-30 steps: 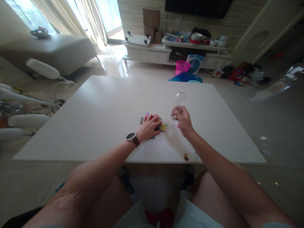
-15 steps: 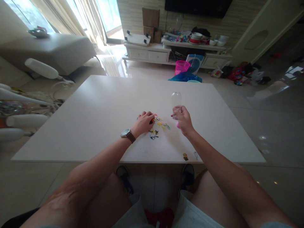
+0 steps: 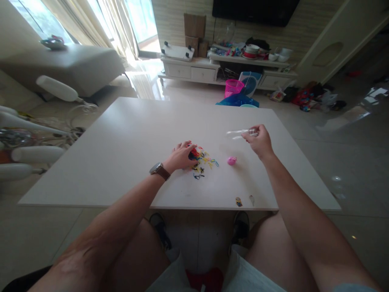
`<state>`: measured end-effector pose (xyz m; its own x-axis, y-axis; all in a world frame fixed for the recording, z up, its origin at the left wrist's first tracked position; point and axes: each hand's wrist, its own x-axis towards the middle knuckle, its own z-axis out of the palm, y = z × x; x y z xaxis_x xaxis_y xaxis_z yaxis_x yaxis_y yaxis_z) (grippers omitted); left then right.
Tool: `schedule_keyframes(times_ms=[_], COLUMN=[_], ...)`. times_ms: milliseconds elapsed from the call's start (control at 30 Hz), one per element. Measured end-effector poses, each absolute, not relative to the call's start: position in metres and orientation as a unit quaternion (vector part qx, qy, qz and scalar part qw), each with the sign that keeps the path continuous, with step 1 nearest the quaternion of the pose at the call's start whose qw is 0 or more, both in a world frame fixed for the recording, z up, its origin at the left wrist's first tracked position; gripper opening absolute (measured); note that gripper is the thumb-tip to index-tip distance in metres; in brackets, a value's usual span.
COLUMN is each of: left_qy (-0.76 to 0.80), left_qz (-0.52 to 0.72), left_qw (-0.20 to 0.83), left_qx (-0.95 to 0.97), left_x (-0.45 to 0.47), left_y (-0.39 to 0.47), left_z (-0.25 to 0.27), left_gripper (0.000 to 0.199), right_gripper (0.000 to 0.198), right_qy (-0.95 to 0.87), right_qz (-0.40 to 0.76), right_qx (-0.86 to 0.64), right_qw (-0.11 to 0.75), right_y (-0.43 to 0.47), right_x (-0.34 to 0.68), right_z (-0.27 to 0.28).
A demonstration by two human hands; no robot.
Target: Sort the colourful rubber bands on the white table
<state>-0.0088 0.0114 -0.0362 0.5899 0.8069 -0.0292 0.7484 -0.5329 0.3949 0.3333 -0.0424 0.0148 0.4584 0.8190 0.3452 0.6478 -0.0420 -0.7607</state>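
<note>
My left hand [image 3: 181, 156], a watch on its wrist, curves around the left side of a pile of small colourful elastic bands [image 3: 193, 153], its fingers apart. Loose bands [image 3: 209, 161] in yellow, blue and black spread out to the right of it. In my right hand [image 3: 260, 142] is a clear bottle [image 3: 238, 133], held by one end above the table and lying almost level, its other end pointing left. A small pink object [image 3: 231, 161], perhaps a cap, rests on the table below the bottle.
A minion sticker [image 3: 238, 201] and a small pale sticker [image 3: 251, 200] are at the near edge of the white table [image 3: 146, 129]. Beyond the far edge stand a pink basket [image 3: 233, 87] and a blue item [image 3: 238, 100]. White lamp-like parts [image 3: 57, 88] are at left.
My right hand has moved right and turned the bottle from upright to nearly level, uncovering the pink object. My left hand's fingers have spread, showing more of the band pile.
</note>
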Motion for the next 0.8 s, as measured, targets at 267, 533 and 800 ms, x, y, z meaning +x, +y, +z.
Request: schedule_keyframes(times_ms=[267,533,800], left_qy=[0.443,0.441,0.436], left_qz=[0.060,0.048,0.048], left_qw=[0.193,0.190,0.190], left_qx=[0.873,0.876,0.878], left_x=[-0.009,-0.010,-0.009], left_y=[0.012,0.012,0.011], left_z=[-0.038,-0.038,-0.041], left_gripper=[0.087,0.081,0.069], right_gripper=[0.045,0.064,0.061], right_qy=[-0.469,-0.487,-0.490], right_qz=[0.032,0.021,0.042], right_qx=[-0.808,-0.811,-0.812], right_qw=[0.356,0.324,0.314], right_y=[-0.037,-0.030,-0.025], right_x=[0.378,0.384,0.378], right_z=[0.008,-0.005,-0.014])
